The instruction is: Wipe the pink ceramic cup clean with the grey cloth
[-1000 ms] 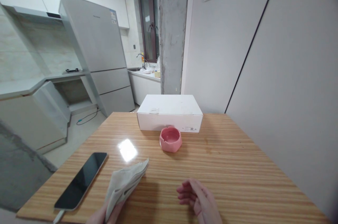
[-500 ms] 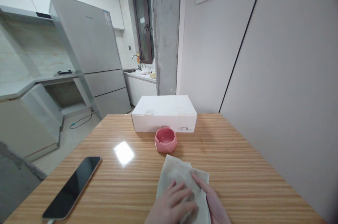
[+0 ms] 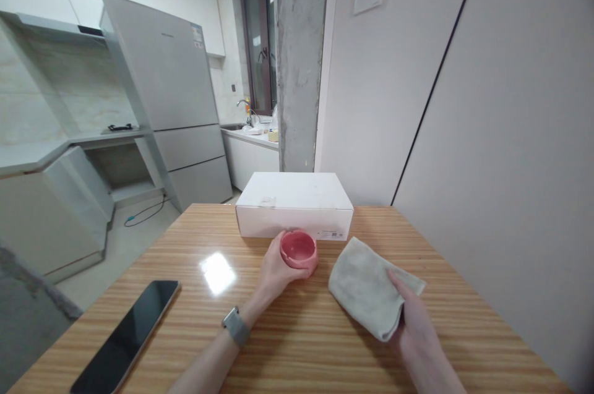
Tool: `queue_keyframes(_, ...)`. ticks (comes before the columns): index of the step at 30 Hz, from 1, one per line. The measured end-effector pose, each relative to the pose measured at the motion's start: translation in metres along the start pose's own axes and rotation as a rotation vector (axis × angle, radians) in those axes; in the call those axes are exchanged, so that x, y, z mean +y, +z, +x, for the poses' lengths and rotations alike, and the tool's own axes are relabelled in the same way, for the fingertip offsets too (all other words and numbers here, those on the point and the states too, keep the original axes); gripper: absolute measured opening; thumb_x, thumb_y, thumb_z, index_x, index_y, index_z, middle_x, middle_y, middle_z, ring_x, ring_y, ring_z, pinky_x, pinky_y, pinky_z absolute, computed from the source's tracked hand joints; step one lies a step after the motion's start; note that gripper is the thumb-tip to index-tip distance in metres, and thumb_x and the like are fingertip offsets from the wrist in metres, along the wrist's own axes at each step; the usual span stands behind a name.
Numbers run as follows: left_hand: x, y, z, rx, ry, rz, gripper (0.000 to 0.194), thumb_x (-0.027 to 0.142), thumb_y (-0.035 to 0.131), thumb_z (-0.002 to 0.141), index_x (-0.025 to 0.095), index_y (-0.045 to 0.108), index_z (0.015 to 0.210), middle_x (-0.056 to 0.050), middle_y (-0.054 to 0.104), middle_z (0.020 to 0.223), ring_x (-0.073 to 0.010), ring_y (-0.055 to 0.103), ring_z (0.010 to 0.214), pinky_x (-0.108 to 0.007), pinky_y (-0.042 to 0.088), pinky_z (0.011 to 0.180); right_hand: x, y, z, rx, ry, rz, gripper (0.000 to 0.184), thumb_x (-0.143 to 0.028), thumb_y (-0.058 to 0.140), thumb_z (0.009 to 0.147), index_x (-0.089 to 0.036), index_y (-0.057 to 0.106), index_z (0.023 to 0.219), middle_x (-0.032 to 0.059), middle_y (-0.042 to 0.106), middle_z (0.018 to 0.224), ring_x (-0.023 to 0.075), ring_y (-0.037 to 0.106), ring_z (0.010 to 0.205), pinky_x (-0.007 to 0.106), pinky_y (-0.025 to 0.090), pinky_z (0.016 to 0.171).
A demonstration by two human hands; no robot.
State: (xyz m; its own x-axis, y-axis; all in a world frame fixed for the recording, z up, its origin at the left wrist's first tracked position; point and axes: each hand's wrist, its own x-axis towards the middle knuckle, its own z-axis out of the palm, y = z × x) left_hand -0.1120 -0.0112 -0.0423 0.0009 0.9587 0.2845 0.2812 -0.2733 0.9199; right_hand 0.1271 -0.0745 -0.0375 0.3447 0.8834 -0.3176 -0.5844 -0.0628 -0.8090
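Note:
My left hand (image 3: 277, 270), with a grey watch (image 3: 236, 326) at its wrist, is wrapped round the near left side of a pink ashtray (image 3: 299, 249). The ashtray stands upright, open side up, close in front of a white box (image 3: 297, 208). To the right, my right hand (image 3: 415, 320) grips a folded light grey cloth (image 3: 366, 287), the thumb on top and the other fingers hidden beneath. The cloth is tilted, its far corner near the box's right front corner. It does not touch the ashtray.
A dark-screened phone (image 3: 127, 338) lies at the left of the wooden table (image 3: 208, 351). A white wall (image 3: 501, 165) runs along the right side. Behind the table stand a concrete pillar (image 3: 301, 60), a fridge (image 3: 162, 72) and a counter with a sink.
My left hand has left the cloth, reached forward and taken hold of the ashtray. My right hand has carried the cloth forward and to the right.

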Motion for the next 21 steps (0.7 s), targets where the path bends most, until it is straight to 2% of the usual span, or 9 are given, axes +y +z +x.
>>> queue_keyframes(2,0.007,0.002,-0.004,0.009,0.038,0.013,0.096,0.026,0.086,0.046,0.022,0.043,0.131,-0.011,0.052,0.131,-0.0304,0.048,0.123,-0.045,0.036,0.105,-0.002,0.024,0.007,0.125,-0.094,0.022,0.041,-0.036,0.072,0.07,-0.021,0.064,0.107,0.0061,0.074,0.102,0.026,0.069,0.095,0.038,0.058,0.079)
queue_keyframes(3,0.012,0.004,-0.006,0.011,0.068,0.011,0.096,0.026,0.086,0.046,0.022,0.042,0.132,-0.01,0.051,0.132,-0.0296,0.048,0.123,-0.044,0.037,0.105,-0.001,0.038,0.009,0.117,-0.151,0.009,0.044,-0.039,0.072,0.07,-0.022,0.062,0.11,0.0042,0.072,0.108,0.0247,0.068,0.099,0.037,0.057,0.079)
queue_keyframes(5,0.02,0.006,-0.009,0.015,0.123,-0.016,0.098,0.028,0.086,0.046,0.021,0.04,0.133,-0.01,0.049,0.133,-0.0282,0.048,0.123,-0.043,0.038,0.105,0.005,0.064,0.01,0.02,-0.322,-0.093,0.043,-0.044,0.069,0.073,-0.019,0.063,0.107,0.0053,0.072,0.108,0.0241,0.067,0.099,0.034,0.055,0.08)
queue_keyframes(9,0.028,0.009,-0.011,-0.03,0.069,-0.198,0.11,0.028,0.089,0.043,0.023,0.035,0.138,-0.011,0.05,0.135,-0.0289,0.05,0.122,-0.041,0.041,0.103,0.027,0.097,0.008,-0.138,-0.374,-0.156,0.035,-0.043,0.074,0.067,-0.015,0.07,0.088,0.0063,0.074,0.095,0.0246,0.066,0.095,0.032,0.051,0.086)
queue_keyframes(11,0.027,0.009,-0.009,-0.04,-0.069,-0.407,0.108,0.033,0.087,0.048,0.024,0.031,0.141,-0.012,0.05,0.136,-0.0283,0.053,0.12,-0.039,0.046,0.099,0.038,0.101,0.006,-0.18,-0.435,-0.161,0.036,-0.046,0.07,0.072,-0.015,0.069,0.091,0.0069,0.073,0.097,0.0244,0.065,0.097,0.033,0.049,0.088)
queue_keyframes(13,0.026,0.007,-0.005,-0.01,-0.24,-0.653,0.088,0.047,0.075,0.066,0.022,0.034,0.139,-0.012,0.053,0.134,-0.0266,0.056,0.117,-0.036,0.05,0.094,0.048,0.099,0.006,-0.196,-0.51,-0.173,0.039,-0.048,0.063,0.078,-0.014,0.068,0.097,0.0084,0.072,0.101,0.0244,0.063,0.101,0.034,0.047,0.091)
queue_keyframes(15,0.025,0.006,-0.003,-0.023,-0.364,-0.829,0.064,0.055,0.055,0.081,0.016,0.047,0.131,-0.013,0.059,0.129,-0.0252,0.057,0.117,-0.035,0.05,0.094,0.054,0.094,0.008,-0.204,-0.573,-0.204,0.04,-0.047,0.06,0.08,-0.014,0.067,0.102,0.0099,0.071,0.106,0.0245,0.062,0.104,0.035,0.046,0.093)
queue_keyframes(18,0.027,0.005,-0.005,-0.208,-0.448,-0.948,0.053,0.054,0.049,0.085,0.015,0.058,0.121,-0.01,0.064,0.123,-0.0226,0.057,0.117,-0.031,0.049,0.096,0.056,0.085,0.013,-0.239,-0.678,-0.277,0.041,-0.046,0.056,0.082,-0.016,0.066,0.109,0.0102,0.068,0.113,0.025,0.061,0.107,0.036,0.044,0.096)
queue_keyframes(21,0.025,0.006,-0.01,-0.416,-0.545,-0.929,0.057,0.06,0.044,0.085,0.02,0.057,0.123,-0.007,0.066,0.12,-0.0247,0.061,0.111,-0.037,0.053,0.088,0.048,0.075,0.014,-0.373,-0.886,-0.405,0.039,-0.042,0.054,0.082,-0.02,0.065,0.113,0.0087,0.064,0.12,0.0277,0.055,0.115,0.041,0.038,0.103)
